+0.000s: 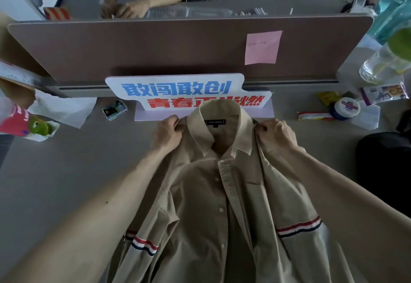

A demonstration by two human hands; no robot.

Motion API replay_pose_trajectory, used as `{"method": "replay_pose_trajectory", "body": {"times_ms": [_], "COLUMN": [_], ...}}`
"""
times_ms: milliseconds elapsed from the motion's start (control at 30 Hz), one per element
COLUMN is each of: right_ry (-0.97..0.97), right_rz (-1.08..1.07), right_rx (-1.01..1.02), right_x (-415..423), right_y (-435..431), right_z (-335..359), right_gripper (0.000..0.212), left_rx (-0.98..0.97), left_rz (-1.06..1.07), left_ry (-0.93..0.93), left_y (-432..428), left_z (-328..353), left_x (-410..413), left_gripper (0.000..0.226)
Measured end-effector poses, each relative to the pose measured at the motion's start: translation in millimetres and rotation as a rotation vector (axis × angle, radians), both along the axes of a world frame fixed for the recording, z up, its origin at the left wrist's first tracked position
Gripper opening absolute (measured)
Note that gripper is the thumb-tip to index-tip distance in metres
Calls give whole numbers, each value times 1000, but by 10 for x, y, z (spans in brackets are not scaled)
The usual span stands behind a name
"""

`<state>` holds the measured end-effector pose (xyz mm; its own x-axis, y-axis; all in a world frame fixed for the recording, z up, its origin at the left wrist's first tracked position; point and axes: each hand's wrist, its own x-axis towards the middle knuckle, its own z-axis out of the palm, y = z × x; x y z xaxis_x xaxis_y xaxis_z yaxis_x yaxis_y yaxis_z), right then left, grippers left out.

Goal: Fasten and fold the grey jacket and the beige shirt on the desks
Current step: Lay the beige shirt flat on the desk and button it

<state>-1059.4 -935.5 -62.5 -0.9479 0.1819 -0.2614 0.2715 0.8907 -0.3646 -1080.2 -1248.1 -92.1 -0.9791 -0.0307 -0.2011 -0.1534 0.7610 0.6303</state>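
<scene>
Beige shirt (200, 193) on the table (66, 160) in front of you, collar pointing away.
Your left hand (169, 133) and right hand (275, 136) each have a clenched grip on the fabric beside the collar. The long axis runs from you toward the sign (182, 91). Buttons are exposed and both sleeves have striped bands. There is bare table on your left and a tub (347, 107) on the right.
</scene>
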Motion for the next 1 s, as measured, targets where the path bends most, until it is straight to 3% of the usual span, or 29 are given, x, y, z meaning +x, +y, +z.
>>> {"method": "replay_pose_trajectory", "body": {"times_ms": [67,200,333,433,500,567,600,667,800,1000], "right_ry": [28,25,63,224,316,14,-162,-289,-229,-86], "right_rz": [-17,-54,-67,-108,-36,141,217,263,243,149], "right_rx": [44,66,-28,-174,-164,-75,9,99,18,-50], "right_x": [-99,-260,-253,47,374,701,811,903,804,574], "right_y": [-33,-92,-152,-175,-240,-377,-441,-500,-516,-502], "right_z": [-62,-272,-382,-316,-286,-293,-338,-461,-610,-680], "right_gripper": [32,40,37,36,37,38,42,51,31,24], "left_rx": [8,-121,-226,-325,-196,-224,-324,-458,-485,-328], "left_rz": [15,12,83,26,-260,-543,-590,-527,-440,-312], "left_ry": [-20,42,47,428,536,299,155,18,29,81], "left_y": [6,90,132,154,271,399,431,428,442,550], "left_z": [-150,-279,-253,-161,-73,-80,-125,-272,-402,-375], "left_x": [-101,-182,-150,76,358,602,654,605,355,41], "left_gripper": [44,45,27,20,13,33,48,57,32,19]}}
